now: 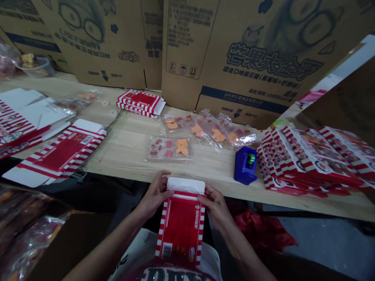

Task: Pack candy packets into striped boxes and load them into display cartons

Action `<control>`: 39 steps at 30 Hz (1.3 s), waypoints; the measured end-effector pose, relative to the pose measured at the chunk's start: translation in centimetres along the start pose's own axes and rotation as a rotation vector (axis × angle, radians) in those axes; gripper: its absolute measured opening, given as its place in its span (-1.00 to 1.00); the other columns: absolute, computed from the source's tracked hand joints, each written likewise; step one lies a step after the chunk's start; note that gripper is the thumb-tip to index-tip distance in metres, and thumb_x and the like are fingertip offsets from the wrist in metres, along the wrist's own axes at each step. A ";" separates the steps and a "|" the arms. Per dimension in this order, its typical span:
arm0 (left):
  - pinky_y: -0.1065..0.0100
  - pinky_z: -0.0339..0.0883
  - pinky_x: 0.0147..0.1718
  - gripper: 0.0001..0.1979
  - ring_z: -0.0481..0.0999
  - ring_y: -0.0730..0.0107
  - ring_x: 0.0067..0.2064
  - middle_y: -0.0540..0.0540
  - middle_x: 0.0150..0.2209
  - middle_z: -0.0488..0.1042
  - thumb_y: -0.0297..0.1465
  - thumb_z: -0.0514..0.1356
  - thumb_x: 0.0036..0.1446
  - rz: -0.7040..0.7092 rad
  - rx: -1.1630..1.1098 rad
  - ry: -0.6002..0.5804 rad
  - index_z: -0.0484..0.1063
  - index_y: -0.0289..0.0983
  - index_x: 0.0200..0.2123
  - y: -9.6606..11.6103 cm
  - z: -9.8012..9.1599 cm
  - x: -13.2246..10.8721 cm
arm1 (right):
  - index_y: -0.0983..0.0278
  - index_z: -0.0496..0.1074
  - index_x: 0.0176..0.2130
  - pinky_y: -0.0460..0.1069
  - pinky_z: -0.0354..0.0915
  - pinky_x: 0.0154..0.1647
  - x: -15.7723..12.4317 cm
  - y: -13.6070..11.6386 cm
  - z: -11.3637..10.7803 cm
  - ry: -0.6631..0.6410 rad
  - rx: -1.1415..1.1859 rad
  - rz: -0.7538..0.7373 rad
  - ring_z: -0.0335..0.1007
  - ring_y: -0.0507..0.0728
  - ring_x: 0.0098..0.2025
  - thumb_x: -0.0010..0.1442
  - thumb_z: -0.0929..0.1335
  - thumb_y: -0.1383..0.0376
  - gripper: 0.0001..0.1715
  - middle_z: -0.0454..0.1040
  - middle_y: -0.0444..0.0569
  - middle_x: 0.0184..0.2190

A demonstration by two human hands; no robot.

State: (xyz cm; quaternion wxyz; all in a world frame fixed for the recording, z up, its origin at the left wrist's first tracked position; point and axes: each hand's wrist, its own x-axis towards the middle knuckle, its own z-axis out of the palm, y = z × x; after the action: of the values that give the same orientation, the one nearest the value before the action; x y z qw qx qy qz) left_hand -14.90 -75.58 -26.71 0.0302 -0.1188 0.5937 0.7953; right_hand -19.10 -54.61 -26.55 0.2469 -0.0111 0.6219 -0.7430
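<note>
Between my hands, against my lap, is a red and white striped carton (182, 227), its white end flap raised at the top. My left hand (156, 196) grips its upper left edge, thumb on the red face. On the upper right edge my right hand (217, 204) holds it the same way. Clear plastic shows just inside the carton's mouth; what it contains is hidden. Beyond my hands, a flat clear pack of candies (169, 149) lies on the wooden table (129, 154). A blue tape dispenser (245, 166) stands to the right.
Stacked filled cartons (313, 161) occupy the table's right end. Flattened cartons (20, 121) lie at the left, with another flattened carton (64, 150) overhanging the front edge. More candy packs (207, 129) lie before large cardboard boxes (243, 55). A box of packs sits lower left.
</note>
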 end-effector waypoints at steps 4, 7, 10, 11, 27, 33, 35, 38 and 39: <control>0.38 0.29 -0.33 -0.80 0.40 0.41 -0.38 -0.04 -0.42 0.40 -0.31 0.32 -0.09 -0.028 0.126 -0.123 0.47 -0.32 -0.41 0.8 -0.7 0.3 | 0.24 0.47 -0.41 0.04 0.36 -0.15 0.3 0.3 -0.8 -0.002 -0.133 -0.135 0.45 0.16 -0.24 -0.01 0.48 0.17 -0.78 0.52 -0.03 -0.32; 0.36 0.31 -0.28 -0.79 0.43 0.33 -0.25 -0.12 -0.30 0.42 -0.27 0.31 0.00 0.131 0.333 -0.171 0.55 -0.31 -0.36 0.7 -1.1 -0.1 | 0.21 0.53 -0.36 0.07 0.33 -0.05 0.1 0.8 -1.6 -0.006 -0.371 -0.331 0.44 0.20 -0.09 0.06 0.45 0.12 -0.79 0.52 0.02 -0.19; 0.36 0.31 -0.27 -0.75 0.43 0.33 -0.23 -0.15 -0.28 0.46 -0.23 0.23 0.12 0.180 0.415 -0.189 0.52 -0.31 -0.44 0.7 -1.1 -0.4 | 0.21 0.56 -0.29 0.07 0.34 -0.05 0.0 0.7 -2.0 -0.049 -0.442 -0.340 0.45 0.19 -0.06 0.17 0.38 0.07 -0.72 0.54 0.06 -0.16; 0.36 0.30 -0.28 -0.73 0.43 0.36 -0.28 -0.13 -0.33 0.46 -0.24 0.21 0.14 0.189 0.445 -0.171 0.50 -0.31 -0.48 0.8 -1.0 -0.3 | 0.21 0.56 -0.32 0.06 0.35 -0.07 0.1 0.5 -2.1 -0.053 -0.437 -0.318 0.46 0.18 -0.10 0.18 0.38 0.07 -0.72 0.55 0.05 -0.19; 0.47 0.26 -0.53 -0.81 0.41 0.48 -0.55 -0.05 -0.58 0.51 -0.32 0.34 -0.07 0.026 0.444 -0.379 0.57 -0.36 -0.53 4.2 -1.4 3.2 | 0.29 0.52 -0.52 -0.09 0.30 -0.49 2.2 -4.1 -1.6 -0.200 -0.407 -0.120 0.38 0.04 -0.54 -0.02 0.49 0.16 -0.76 0.51 -0.11 -0.58; 0.40 0.34 -0.28 -0.80 0.52 0.36 -0.28 -0.15 -0.30 0.57 -0.32 0.22 0.15 0.275 0.580 -0.451 0.58 -0.33 -0.34 4.2 -1.3 1.3 | 0.25 0.56 -0.38 -0.01 0.37 -0.25 0.1 -3.3 -1.6 -0.113 -0.518 -0.333 0.49 0.14 -0.29 0.07 0.46 0.19 -0.84 0.58 -0.02 -0.35; 0.36 0.36 -0.23 -0.81 0.55 0.31 -0.24 -0.17 -0.25 0.59 -0.31 0.24 0.14 0.287 0.526 -0.400 0.56 -0.32 -0.32 3.7 -1.0 0.8 | 0.25 0.54 -0.40 0.00 0.38 -0.26 -0.2 -3.0 -1.3 -0.061 -0.460 -0.347 0.50 0.14 -0.29 0.05 0.47 0.21 -0.85 0.58 -0.01 -0.34; 0.35 0.36 -0.25 -0.82 0.57 0.31 -0.28 -0.17 -0.31 0.60 -0.34 0.21 0.16 0.297 0.525 -0.337 0.55 -0.32 -0.39 3.3 -0.5 0.4 | 0.25 0.49 -0.49 -0.02 0.36 -0.31 -0.1 -3.2 -1.0 -0.068 -0.465 -0.364 0.48 0.12 -0.35 0.10 0.44 0.23 -0.82 0.56 -0.03 -0.40; 0.35 0.36 -0.25 -0.82 0.57 0.32 -0.29 -0.17 -0.33 0.60 -0.36 0.20 0.16 0.316 0.557 -0.334 0.55 -0.32 -0.41 3.3 -0.4 0.4 | 0.25 0.48 -0.50 -0.02 0.35 -0.30 -0.1 -3.2 -0.9 -0.085 -0.504 -0.391 0.47 0.11 -0.36 0.12 0.42 0.25 -0.80 0.55 -0.04 -0.42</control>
State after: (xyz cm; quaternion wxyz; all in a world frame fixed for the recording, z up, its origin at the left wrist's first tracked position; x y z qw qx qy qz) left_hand -15.81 -76.92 -23.84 0.0348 0.1189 0.7856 0.6062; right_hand -20.46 -53.45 -23.71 0.1149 -0.2222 0.7617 -0.5977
